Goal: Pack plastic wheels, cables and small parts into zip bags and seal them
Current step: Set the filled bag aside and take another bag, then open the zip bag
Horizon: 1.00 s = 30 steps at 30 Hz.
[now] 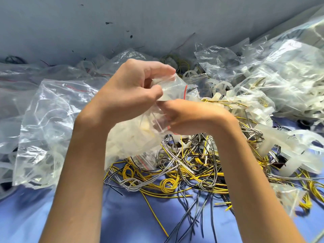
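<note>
Head view, looking down on a littered bench. Both hands are raised above the clutter with one zip bag (129, 141) held between them, clear of the pile.

- Left hand (129, 88): fingers curled, thumb and fingertips pinching the far lip of the bag near its red zip line (185, 91). Likely reason: to keep the mouth stretched and up so nothing spills.
- Right hand (189, 114): fingers curled at the near lip and gripping the film. Whether the fingertips are inside the mouth or only pinching its edge, I cannot tell; the plastic blurs them.
- Bag body hangs below the hands, bulging with pale contents, probably wheels; individual pieces are not readable.

Judgement: loading looks done or nearly so, and the two opposed grips suit lining up the zip strips for pressing shut. The seal does not look closed yet.

Surroundings: a tangle of yellow, black and grey cables (175, 174) lies on the blue table cover (122, 216) directly under the bag, within easy reach. Loose plastic wheels (222, 86) sit beyond the hands. A large clear bag (49, 128) lies at left, and a heap of filled bags (280, 67) is banked at right.
</note>
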Motion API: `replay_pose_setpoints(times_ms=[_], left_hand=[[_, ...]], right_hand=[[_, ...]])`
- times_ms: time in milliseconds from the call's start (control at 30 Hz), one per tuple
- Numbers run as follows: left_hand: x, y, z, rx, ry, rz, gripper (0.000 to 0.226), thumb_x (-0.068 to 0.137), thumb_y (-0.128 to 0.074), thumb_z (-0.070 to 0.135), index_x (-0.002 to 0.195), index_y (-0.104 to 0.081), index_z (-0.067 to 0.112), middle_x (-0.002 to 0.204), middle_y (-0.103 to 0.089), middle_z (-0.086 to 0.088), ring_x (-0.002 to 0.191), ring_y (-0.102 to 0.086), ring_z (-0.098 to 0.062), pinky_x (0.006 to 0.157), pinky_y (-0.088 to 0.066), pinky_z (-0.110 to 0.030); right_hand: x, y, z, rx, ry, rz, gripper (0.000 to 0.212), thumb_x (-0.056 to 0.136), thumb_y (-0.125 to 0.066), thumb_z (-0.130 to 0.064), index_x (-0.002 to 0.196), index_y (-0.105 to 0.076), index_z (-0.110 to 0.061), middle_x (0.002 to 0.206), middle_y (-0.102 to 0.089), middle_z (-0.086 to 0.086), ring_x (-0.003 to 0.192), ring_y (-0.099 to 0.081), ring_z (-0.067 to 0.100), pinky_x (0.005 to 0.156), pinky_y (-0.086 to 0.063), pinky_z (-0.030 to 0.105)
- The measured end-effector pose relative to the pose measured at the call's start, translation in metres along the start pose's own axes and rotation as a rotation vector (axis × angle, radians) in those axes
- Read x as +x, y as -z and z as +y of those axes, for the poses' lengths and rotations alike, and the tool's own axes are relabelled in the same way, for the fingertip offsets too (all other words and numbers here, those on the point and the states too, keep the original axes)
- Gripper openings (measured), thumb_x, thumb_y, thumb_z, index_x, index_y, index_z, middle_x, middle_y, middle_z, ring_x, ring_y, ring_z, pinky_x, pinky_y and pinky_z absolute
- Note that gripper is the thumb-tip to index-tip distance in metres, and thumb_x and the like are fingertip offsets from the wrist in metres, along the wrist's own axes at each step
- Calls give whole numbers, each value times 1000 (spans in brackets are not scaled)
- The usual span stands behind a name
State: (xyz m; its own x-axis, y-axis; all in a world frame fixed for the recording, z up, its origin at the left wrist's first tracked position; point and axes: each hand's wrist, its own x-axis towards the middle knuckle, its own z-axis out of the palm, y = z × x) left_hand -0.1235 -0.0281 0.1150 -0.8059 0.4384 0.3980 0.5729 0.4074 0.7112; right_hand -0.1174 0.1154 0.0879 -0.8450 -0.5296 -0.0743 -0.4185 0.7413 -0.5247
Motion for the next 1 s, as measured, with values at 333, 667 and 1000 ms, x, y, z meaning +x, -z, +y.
replay_pose_setpoints(times_ms=[333,667,1000], left_hand=[[1,13,-5,211,95,357,48,77,-41,-3,110,-69,18,100,-69,9,78,-59,15,79,-42,-1],[-3,20,-5,326,177,615,58,63,-29,9,95,-73,28,89,-69,11,80,-63,-21,77,-49,-24],[-5,27,-12,354,217,599,52,70,-35,3,96,-74,26,76,-68,4,85,-51,-20,74,-51,-30]], right_hand=[[-7,6,-6,340,127,102,28,98,-43,-6,115,-59,-20,114,-68,9,96,-61,8,84,-47,23],[-2,14,11,274,-42,645,7,84,-63,-11,84,-70,-11,73,-67,4,67,-69,16,64,-60,38],[-9,9,29,-243,-374,-106,61,78,-70,-49,134,-48,-34,125,-58,-11,102,-55,9,80,-43,27]])
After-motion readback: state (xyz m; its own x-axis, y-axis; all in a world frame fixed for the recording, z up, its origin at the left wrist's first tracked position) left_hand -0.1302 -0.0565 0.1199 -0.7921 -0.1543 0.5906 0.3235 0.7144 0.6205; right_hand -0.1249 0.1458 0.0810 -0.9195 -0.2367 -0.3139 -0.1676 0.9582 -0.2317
